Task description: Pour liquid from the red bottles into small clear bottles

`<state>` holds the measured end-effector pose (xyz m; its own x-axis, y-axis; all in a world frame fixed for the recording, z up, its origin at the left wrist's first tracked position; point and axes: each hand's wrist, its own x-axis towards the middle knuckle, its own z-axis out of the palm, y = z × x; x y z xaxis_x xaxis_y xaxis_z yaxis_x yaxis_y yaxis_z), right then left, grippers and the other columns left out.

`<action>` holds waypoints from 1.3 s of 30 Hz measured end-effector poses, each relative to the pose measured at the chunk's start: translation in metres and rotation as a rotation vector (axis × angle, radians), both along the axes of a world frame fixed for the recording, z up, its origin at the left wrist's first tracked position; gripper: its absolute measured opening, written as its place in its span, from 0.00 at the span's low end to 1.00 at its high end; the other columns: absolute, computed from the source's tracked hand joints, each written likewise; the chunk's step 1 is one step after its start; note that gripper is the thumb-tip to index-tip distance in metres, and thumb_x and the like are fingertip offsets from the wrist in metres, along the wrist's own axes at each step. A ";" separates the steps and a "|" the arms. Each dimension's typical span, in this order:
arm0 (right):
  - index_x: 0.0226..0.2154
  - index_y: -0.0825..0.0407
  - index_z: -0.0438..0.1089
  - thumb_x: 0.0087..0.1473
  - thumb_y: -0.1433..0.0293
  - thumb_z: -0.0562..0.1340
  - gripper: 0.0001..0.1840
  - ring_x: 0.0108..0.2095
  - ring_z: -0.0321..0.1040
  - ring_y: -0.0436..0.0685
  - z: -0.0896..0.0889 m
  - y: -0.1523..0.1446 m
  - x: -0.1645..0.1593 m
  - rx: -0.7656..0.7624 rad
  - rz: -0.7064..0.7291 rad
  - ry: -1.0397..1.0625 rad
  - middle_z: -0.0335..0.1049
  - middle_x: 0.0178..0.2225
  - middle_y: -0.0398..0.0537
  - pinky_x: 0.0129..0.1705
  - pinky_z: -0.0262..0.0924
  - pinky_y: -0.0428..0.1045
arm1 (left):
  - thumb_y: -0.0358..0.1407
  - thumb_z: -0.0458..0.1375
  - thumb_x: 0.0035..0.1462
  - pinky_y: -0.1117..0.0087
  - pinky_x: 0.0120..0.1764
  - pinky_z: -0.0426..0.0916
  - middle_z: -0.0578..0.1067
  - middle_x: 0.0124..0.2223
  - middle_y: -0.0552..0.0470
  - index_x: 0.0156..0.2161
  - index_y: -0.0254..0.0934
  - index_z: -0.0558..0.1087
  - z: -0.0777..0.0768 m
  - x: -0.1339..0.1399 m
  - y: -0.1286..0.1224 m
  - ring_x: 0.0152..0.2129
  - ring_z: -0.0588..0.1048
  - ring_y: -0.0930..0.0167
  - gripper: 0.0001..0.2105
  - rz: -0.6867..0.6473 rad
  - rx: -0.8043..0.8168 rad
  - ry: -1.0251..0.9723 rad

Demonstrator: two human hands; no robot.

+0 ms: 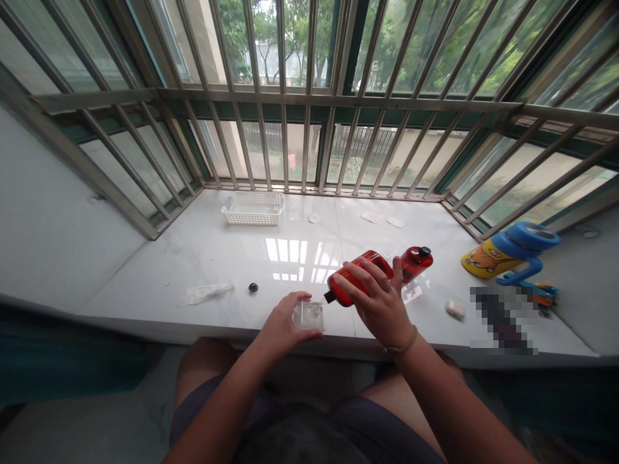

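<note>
Red bottles (416, 263) number two; the right hand (385, 309) grips one, the left hand (283, 321) one clear container (308, 317).

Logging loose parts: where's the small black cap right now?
In the head view, the small black cap lies on the white sill, left of centre, just right of the crumpled translucent film and beyond the left hand.

Daylight from barred window (319, 106); bright glare on glossy counter (242, 258); lower corners dim, edges stretched.

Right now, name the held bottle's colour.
The bottle in the right hand is red; see the head view.
</note>
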<state>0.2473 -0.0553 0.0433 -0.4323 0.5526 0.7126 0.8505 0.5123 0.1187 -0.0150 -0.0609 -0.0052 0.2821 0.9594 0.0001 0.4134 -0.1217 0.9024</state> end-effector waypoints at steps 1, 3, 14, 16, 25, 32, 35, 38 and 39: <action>0.60 0.38 0.72 0.65 0.78 0.65 0.27 0.66 0.66 0.64 0.001 0.000 0.000 0.001 0.001 -0.001 0.76 0.62 0.46 0.77 0.26 0.79 | 0.42 0.80 0.40 0.49 0.61 0.72 0.79 0.58 0.46 0.56 0.47 0.75 0.000 0.000 0.000 0.57 0.77 0.51 0.36 0.000 0.000 0.001; 0.60 0.38 0.72 0.65 0.78 0.65 0.27 0.66 0.66 0.64 0.002 -0.001 0.000 0.001 0.000 -0.007 0.76 0.62 0.46 0.77 0.26 0.79 | 0.41 0.80 0.41 0.50 0.61 0.72 0.79 0.58 0.46 0.56 0.47 0.75 -0.001 0.000 0.000 0.57 0.77 0.52 0.35 0.000 -0.002 0.005; 0.61 0.38 0.72 0.66 0.78 0.64 0.26 0.67 0.65 0.63 0.004 0.000 -0.001 0.015 0.015 -0.016 0.76 0.62 0.45 0.77 0.26 0.79 | 0.43 0.80 0.41 0.50 0.60 0.72 0.78 0.59 0.46 0.57 0.45 0.75 -0.003 -0.002 0.000 0.57 0.77 0.53 0.36 -0.007 -0.002 0.004; 0.61 0.37 0.72 0.66 0.79 0.64 0.27 0.67 0.65 0.63 0.005 0.000 -0.001 0.013 0.015 -0.020 0.76 0.62 0.45 0.77 0.26 0.79 | 0.43 0.80 0.41 0.50 0.60 0.72 0.79 0.59 0.46 0.56 0.46 0.75 -0.001 -0.002 0.000 0.56 0.77 0.53 0.36 -0.006 -0.001 0.004; 0.62 0.36 0.71 0.63 0.82 0.63 0.32 0.67 0.65 0.63 0.007 0.000 -0.001 0.009 0.007 -0.055 0.75 0.63 0.43 0.77 0.24 0.79 | 0.41 0.80 0.40 0.51 0.60 0.72 0.79 0.58 0.47 0.56 0.46 0.75 -0.002 -0.002 0.000 0.56 0.77 0.53 0.35 0.006 -0.005 0.000; 0.61 0.37 0.72 0.63 0.83 0.62 0.31 0.67 0.66 0.62 0.009 0.001 -0.001 0.026 0.021 -0.062 0.76 0.62 0.44 0.77 0.26 0.79 | 0.42 0.80 0.40 0.51 0.59 0.72 0.79 0.58 0.47 0.55 0.47 0.75 -0.001 -0.002 0.000 0.56 0.77 0.53 0.35 0.005 -0.016 -0.006; 0.61 0.37 0.72 0.63 0.83 0.62 0.31 0.67 0.66 0.62 0.009 0.001 -0.001 0.023 0.021 -0.070 0.75 0.62 0.44 0.77 0.25 0.79 | 0.42 0.80 0.41 0.51 0.59 0.72 0.78 0.59 0.47 0.56 0.47 0.74 -0.002 -0.003 0.000 0.57 0.76 0.53 0.36 -0.005 -0.023 -0.001; 0.60 0.37 0.72 0.64 0.82 0.63 0.30 0.67 0.66 0.62 0.010 0.001 -0.001 0.029 0.028 -0.073 0.75 0.62 0.44 0.77 0.22 0.78 | 0.43 0.80 0.41 0.52 0.59 0.72 0.78 0.59 0.47 0.57 0.47 0.74 -0.003 -0.003 0.000 0.57 0.76 0.53 0.36 -0.010 -0.018 0.004; 0.60 0.37 0.72 0.64 0.82 0.63 0.30 0.67 0.66 0.62 0.010 0.001 -0.001 0.032 0.032 -0.075 0.75 0.62 0.44 0.77 0.21 0.78 | 0.43 0.80 0.41 0.52 0.58 0.72 0.78 0.59 0.47 0.57 0.47 0.74 -0.003 -0.003 0.000 0.57 0.76 0.53 0.36 -0.010 -0.019 0.006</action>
